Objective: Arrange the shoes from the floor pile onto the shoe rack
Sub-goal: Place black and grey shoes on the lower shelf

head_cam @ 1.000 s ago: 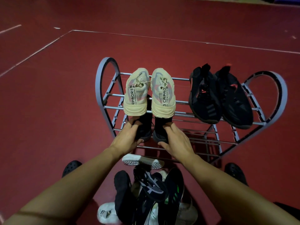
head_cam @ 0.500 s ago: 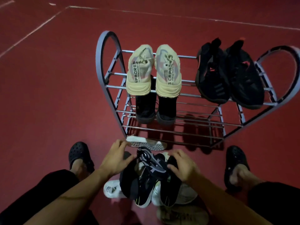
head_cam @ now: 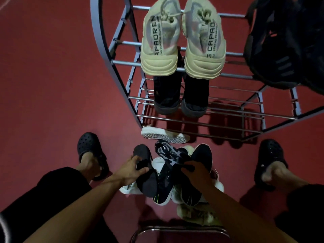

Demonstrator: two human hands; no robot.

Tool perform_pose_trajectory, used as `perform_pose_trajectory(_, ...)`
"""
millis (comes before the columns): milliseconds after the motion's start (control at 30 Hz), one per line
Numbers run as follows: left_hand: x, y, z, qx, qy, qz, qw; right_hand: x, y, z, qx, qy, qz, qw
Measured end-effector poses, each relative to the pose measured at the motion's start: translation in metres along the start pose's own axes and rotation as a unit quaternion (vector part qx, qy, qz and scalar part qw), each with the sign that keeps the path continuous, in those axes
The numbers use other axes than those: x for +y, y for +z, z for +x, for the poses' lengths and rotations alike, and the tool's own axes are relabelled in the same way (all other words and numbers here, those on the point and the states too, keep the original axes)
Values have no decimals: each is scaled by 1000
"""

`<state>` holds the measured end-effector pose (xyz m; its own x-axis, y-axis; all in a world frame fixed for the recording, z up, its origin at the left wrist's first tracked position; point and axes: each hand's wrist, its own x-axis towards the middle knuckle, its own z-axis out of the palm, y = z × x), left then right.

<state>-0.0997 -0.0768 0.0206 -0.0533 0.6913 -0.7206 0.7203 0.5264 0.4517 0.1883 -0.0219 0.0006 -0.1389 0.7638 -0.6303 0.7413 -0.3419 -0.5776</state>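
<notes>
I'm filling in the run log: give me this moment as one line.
stage: picking from pile | left hand: grips black shoe | right hand: grips dark sneaker | rack: cream pair top, black pair below

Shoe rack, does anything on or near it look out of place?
One white sneaker lies tipped on its side, sole showing, at the shoe rack's foot, apart from the floor pile. The racked pairs sit straight.

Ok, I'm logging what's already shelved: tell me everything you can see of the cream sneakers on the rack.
The cream sneakers are a pair with chunky ribbed soles, mesh-like uppers and pale laces. Black lettering runs along each side. They lie side by side on the top bars of the grey metal rack, their near ends overhanging the front bar, above a black pair on the lower tier. Neither hand touches them.
</notes>
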Motion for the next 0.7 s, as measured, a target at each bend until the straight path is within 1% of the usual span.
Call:
perform_pose_trajectory(100,-6,4,11,19,-25,-25,999,-18,0,-2,74,-33,22,996)
perform_pose_trajectory(200,-9,17,22,26,-68,-74,995,-27,2,-4,118,-43,40,991)
perform_pose_trajectory(267,-13,30,34,21,-108,-127,986,-24,2,-6,121,-36,71,989)
perform_pose_trajectory(300,-23,40,45,21,-134,-150,979,-21,1,-9,118,-24,91,989)
perform_pose_trajectory(333,-47,59,69,27,-160,-176,971,-16,-1,-11,116,-6,103,988)
perform_pose_trajectory(400,-65,81,88,35,-207,-204,956,-6,-4,-18,113,20,105,988)
perform_pose_trajectory(467,-52,83,80,33,-244,-231,941,7,-5,-21,89,31,94,991)
perform_pose_trajectory(567,-54,98,88,30,-260,-229,938,15,1,-20,58,41,71,995)
perform_pose_trajectory(667,-86,128,127,18,-270,-187,945,16,4,-17,81,33,32,996)
perform_pose_trajectory(700,-83,126,129,8,-276,-179,944,14,3,-17,99,24,9,995)
